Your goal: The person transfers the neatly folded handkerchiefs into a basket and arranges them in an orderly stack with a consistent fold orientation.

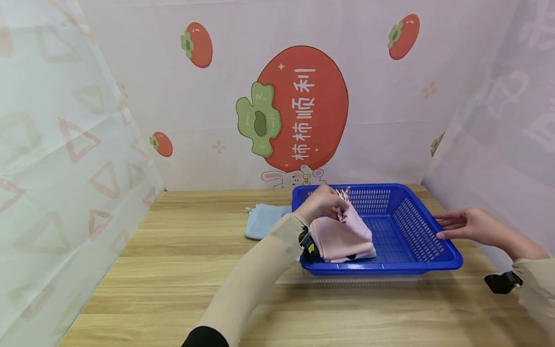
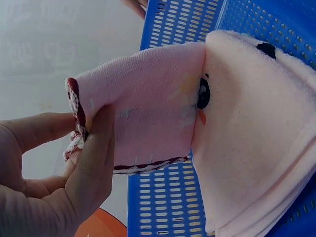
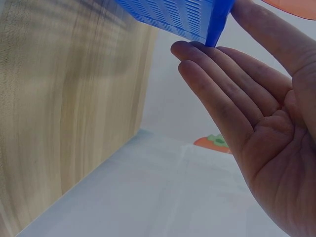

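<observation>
My left hand [image 1: 325, 202] pinches the trimmed edge of a pink cloth [image 2: 143, 103] between thumb and fingers. Dark red and white trim runs along that raised part. Its lower part is folded and rests in the blue plastic basket [image 1: 416, 265], at the left side; dark printed marks show on it. At the basket's right side, my right hand [image 1: 477, 226] holds the rim, thumb on one face and nearly straight fingers [image 3: 217, 89] under the other. Partly behind the basket's left end lies a folded light blue cloth [image 1: 262, 221].
Everything stands on a wooden table [image 1: 173, 284]. A printed backdrop [image 1: 377, 106] with persimmon pictures rises behind it, and pale printed sheets [image 1: 65, 144] hang at both sides. Perforated walls surround the basket's floor.
</observation>
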The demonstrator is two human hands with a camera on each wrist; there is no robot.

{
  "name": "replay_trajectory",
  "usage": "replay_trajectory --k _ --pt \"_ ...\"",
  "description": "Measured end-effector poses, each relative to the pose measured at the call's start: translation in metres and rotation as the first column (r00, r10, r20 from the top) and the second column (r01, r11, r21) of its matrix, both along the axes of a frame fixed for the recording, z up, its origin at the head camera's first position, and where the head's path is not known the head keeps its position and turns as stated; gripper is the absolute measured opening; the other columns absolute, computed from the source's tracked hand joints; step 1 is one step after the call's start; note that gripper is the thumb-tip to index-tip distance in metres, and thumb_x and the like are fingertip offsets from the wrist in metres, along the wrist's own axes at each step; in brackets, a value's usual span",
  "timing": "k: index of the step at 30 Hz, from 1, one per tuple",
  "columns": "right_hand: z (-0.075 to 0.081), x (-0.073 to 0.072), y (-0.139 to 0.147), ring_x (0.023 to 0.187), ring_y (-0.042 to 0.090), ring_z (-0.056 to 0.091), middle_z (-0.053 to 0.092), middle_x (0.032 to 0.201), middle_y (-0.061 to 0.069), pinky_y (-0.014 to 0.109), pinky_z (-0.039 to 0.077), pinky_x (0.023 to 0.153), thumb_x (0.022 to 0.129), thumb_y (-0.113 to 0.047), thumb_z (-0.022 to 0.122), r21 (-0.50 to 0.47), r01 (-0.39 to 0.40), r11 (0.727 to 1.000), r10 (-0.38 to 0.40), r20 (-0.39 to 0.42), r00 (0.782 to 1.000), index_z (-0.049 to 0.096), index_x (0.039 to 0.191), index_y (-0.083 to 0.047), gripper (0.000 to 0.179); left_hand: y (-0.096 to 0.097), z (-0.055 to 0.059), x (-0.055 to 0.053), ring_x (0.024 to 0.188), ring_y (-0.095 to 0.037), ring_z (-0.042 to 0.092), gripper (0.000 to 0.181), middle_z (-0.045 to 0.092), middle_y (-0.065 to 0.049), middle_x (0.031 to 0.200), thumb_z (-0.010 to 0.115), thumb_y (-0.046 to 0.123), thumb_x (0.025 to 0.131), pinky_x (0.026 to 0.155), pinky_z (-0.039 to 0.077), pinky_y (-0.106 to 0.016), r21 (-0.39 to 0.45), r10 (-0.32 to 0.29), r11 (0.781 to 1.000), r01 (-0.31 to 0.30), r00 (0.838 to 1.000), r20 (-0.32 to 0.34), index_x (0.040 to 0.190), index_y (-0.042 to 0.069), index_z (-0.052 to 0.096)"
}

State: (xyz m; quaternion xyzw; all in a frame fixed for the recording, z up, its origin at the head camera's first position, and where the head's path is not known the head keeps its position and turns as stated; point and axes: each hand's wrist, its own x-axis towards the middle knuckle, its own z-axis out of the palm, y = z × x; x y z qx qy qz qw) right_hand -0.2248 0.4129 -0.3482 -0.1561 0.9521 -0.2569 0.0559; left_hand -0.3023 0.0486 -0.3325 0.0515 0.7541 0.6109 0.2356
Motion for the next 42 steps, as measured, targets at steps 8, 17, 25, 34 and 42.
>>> replay_trajectory --k 8,17,25,34,42 --pt "-0.001 0.000 0.000 0.081 -0.003 0.066 0.066 0.109 0.027 0.017 0.053 0.067 0.084 -0.024 0.071 -0.011 -0.006 1.000 0.006 0.009 1.000 0.054 0.126 0.011 0.057 -0.009 0.000 0.001 0.051 -0.018 0.062 0.016 0.061 -0.009 0.062 0.071 -0.001 0.078 0.085 0.053 -0.050 -0.053 -0.075 0.996 0.073 0.997 -0.027 0.064 0.000 0.062" --pt "0.000 -0.001 0.001 0.082 -0.003 0.066 0.065 0.110 0.027 0.018 0.053 0.068 0.085 -0.024 0.071 -0.011 -0.007 1.000 0.007 0.022 1.000 0.052 0.127 0.012 0.059 -0.015 0.003 0.001 0.054 -0.020 0.065 0.011 0.067 -0.015 0.067 0.072 -0.002 0.077 0.085 0.052 -0.051 -0.081 -0.103 0.992 0.102 0.995 -0.009 0.069 -0.004 0.065" --pt "-0.001 -0.002 0.001 0.082 -0.004 0.066 0.066 0.109 0.026 0.018 0.053 0.066 0.084 -0.025 0.071 0.001 -0.001 1.000 0.001 0.013 1.000 0.053 0.126 0.011 0.059 -0.019 0.005 0.002 0.052 -0.020 0.065 0.012 0.066 -0.013 0.065 0.073 0.000 0.077 0.082 0.055 -0.047 -0.150 -0.125 0.982 0.118 0.992 -0.036 0.069 -0.003 0.065" --pt "0.000 0.000 0.000 0.081 -0.005 0.064 0.067 0.107 0.025 0.018 0.053 0.065 0.084 -0.025 0.072 0.005 -0.002 1.000 0.002 -0.012 1.000 0.055 0.124 0.011 0.057 -0.019 0.006 0.003 0.054 -0.022 0.066 0.012 0.067 -0.014 0.066 0.073 0.000 0.077 0.080 0.054 -0.047 -0.171 -0.110 0.980 0.101 0.993 -0.039 0.071 -0.002 0.064" --pt "-0.001 -0.001 0.000 0.082 -0.007 0.064 0.067 0.108 0.025 0.018 0.053 0.065 0.084 -0.026 0.072 0.010 0.000 1.000 0.000 -0.016 1.000 0.055 0.125 0.010 0.057 -0.022 0.007 0.003 0.070 -0.032 0.070 0.015 0.069 -0.016 0.074 0.074 0.008 0.080 0.079 0.055 -0.048 -0.209 -0.108 0.973 0.097 0.993 -0.042 0.078 -0.003 0.064"
